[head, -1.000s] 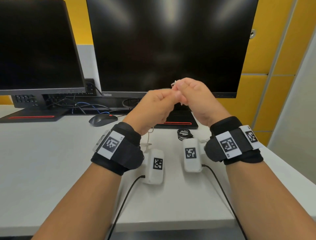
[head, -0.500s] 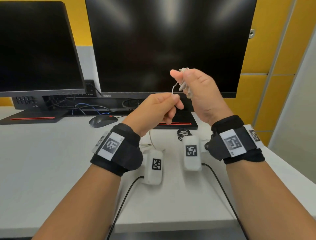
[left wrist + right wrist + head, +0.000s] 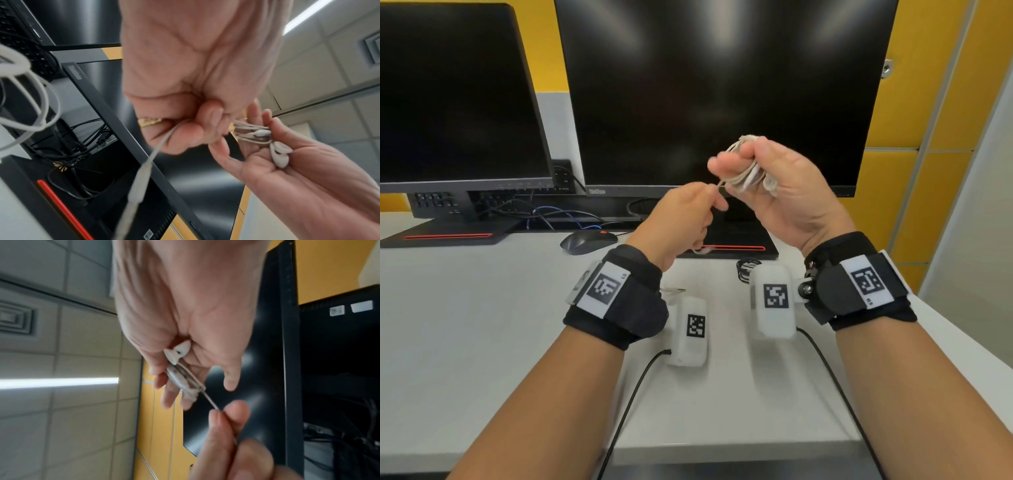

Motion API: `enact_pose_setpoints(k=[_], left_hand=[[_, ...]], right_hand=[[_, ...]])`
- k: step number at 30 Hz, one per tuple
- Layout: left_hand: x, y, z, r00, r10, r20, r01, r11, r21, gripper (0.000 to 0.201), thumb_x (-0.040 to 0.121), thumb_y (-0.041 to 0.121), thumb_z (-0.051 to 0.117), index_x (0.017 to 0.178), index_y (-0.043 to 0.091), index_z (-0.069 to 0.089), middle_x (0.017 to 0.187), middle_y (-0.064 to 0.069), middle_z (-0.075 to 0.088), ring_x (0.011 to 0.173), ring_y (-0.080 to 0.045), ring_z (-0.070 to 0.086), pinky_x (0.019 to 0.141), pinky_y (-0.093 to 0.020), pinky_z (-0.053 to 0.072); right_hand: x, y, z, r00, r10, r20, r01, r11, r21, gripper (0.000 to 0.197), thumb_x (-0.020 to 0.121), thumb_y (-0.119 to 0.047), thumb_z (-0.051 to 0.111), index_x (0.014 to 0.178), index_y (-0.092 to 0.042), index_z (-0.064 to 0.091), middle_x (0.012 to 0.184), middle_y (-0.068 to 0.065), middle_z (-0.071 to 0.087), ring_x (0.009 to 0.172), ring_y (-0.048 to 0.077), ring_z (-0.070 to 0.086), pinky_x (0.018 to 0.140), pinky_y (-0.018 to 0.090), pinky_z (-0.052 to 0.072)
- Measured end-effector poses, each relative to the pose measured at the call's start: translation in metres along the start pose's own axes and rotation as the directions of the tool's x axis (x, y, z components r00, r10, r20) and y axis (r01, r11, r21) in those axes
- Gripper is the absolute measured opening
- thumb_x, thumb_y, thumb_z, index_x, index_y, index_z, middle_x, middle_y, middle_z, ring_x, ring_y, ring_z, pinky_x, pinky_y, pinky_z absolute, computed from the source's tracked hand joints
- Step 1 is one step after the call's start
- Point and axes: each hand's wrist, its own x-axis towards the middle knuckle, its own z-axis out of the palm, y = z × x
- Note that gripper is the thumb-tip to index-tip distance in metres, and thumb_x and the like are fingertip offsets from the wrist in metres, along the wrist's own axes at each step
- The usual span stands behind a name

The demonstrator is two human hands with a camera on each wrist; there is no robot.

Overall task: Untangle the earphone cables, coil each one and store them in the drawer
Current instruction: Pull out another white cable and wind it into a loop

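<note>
The white earphone cable (image 3: 744, 171) is wound in a small coil round the fingers of my right hand (image 3: 784, 192), which is raised in front of the big monitor with its palm turned towards me. Its earbuds (image 3: 279, 152) lie against that palm. My left hand (image 3: 688, 212), just lower left, pinches the free strand (image 3: 209, 400) coming off the coil (image 3: 185, 379). The rest of the strand hangs down to the desk, where its plug (image 3: 674, 290) lies. A black earphone cable (image 3: 744, 269) sits coiled on the desk near the monitor base. No drawer is in view.
Two dark monitors (image 3: 705, 85) stand at the back of the white desk (image 3: 482, 342). A black mouse (image 3: 589, 240) lies by the monitor base, with loose cables (image 3: 558, 212) behind. A yellow wall and a grey partition close off the right side.
My hands were pressed together a second ago and have since parted. The right hand rose and turned its palm towards me with the coil, and the left drew the strand out lower left.
</note>
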Motion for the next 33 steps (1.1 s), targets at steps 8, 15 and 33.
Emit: enact_pose_setpoints(k=[8,15,33], left_hand=[[-0.008,0.006,0.004,0.969,0.232,0.09,-0.244,0.955,0.17,0.029,0.101,0.026,0.044,0.092,0.013,0.068,0.061,0.008,0.047,0.055,-0.006,0.042,0.057,-0.02,0.043],[0.001,0.0,0.002,0.932,0.326,-0.159,-0.317,0.945,0.078,0.026,0.103,0.029,0.038,0.091,0.012,0.053,0.075,-0.013,0.059,0.072,-0.024,0.06,0.073,-0.038,0.055],[0.008,-0.006,0.001,0.93,0.177,-0.322,-0.171,0.984,0.047,0.025,0.103,0.029,0.04,0.097,0.008,0.051,0.085,-0.009,0.062,0.071,-0.014,0.061,0.058,-0.02,0.05]], right_hand=[[0.005,0.016,-0.006,0.992,-0.038,-0.116,-0.052,0.73,-0.682,0.033,0.102,-0.022,0.045,0.091,-0.005,0.07,0.089,0.003,0.07,0.091,0.009,0.063,0.088,0.023,0.045],[-0.005,0.003,0.009,0.914,0.381,0.141,-0.321,0.889,-0.325,0.038,0.105,-0.034,0.034,0.084,-0.011,0.056,0.064,0.003,0.045,0.057,0.012,0.046,0.075,0.032,0.056],[0.002,0.018,0.002,0.992,0.11,-0.064,-0.123,0.702,-0.701,0.015,0.097,-0.02,0.057,0.096,-0.014,0.071,0.079,0.0,0.071,0.074,0.009,0.066,0.07,0.026,0.054]])
